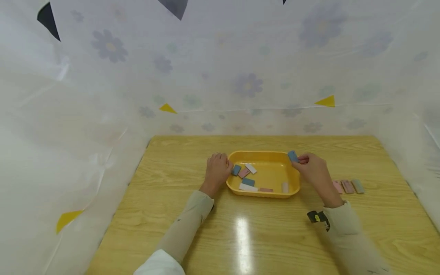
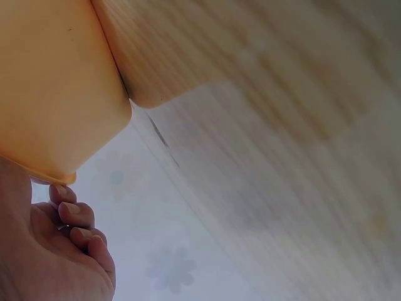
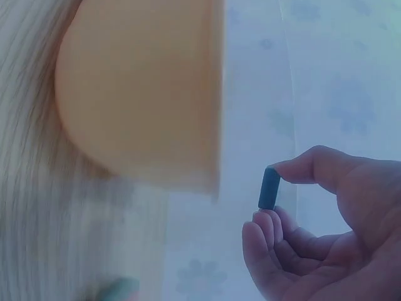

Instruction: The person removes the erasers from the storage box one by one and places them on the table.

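A shallow yellow plastic tray [image 1: 262, 195] stands on the table, its rim gripped at the left end by my left hand [image 1: 217, 169]. In the left wrist view, the curled fingers [image 2: 76, 214] sit at the rim. My right hand [image 1: 313, 170] pinches a small blue rectangular block [image 1: 293, 156] between thumb and fingertips, over the tray's right rim. The right wrist view shows this block [image 3: 269, 188] edge-on. Inside the tray lie several similar blocks: blue ones, such as a blue block [image 1: 236, 170], pink ones, such as a pink block [image 1: 244, 173], and white ones, such as a white block [image 1: 251, 168].
Right of the tray, a pink block [image 1: 338, 186], a brownish-pink block [image 1: 347, 186] and a grey-green block [image 1: 358, 186] lie in a row on the wood-grain table [image 1: 165, 214]. Pale flowered sheeting [image 1: 220, 76] surrounds the table at the back and sides.
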Motion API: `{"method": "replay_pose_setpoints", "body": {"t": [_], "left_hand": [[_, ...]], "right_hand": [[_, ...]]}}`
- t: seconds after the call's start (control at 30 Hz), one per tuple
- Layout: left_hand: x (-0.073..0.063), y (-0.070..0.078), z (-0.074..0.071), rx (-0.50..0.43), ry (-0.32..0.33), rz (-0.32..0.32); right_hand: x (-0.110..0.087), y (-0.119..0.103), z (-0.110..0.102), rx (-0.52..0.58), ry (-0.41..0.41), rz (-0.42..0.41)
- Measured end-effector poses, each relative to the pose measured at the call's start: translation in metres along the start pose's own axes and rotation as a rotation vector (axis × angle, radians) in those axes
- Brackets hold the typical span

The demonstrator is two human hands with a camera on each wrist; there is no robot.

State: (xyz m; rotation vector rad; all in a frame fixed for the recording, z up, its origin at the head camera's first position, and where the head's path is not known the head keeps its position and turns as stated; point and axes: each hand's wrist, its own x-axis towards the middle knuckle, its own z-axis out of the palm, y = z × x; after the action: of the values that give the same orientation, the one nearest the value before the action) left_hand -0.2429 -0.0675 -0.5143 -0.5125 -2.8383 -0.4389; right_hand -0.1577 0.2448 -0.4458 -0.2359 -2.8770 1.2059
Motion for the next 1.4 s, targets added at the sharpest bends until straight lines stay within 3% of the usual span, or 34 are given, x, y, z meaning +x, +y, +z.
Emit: {"method": "replay_pose_setpoints", "body": {"t": [0.53,0.8,1.4], "left_hand": [[0.001,0.0,0.0,0.017,0.036,0.031],[0.002,-0.004,-0.003,0.019,0.046,0.018],[-0.002,-0.004,-0.005,0.0,0.023,-0.011]], "right_hand": [[-0.012,0.061,-0.042,-0.088,0.149,-0.006],[-0.008,0.077,-0.054,-0.097,0.132,0.046],[0.007,0.099,-0.031,-0.121,0.035,0.081]]}}
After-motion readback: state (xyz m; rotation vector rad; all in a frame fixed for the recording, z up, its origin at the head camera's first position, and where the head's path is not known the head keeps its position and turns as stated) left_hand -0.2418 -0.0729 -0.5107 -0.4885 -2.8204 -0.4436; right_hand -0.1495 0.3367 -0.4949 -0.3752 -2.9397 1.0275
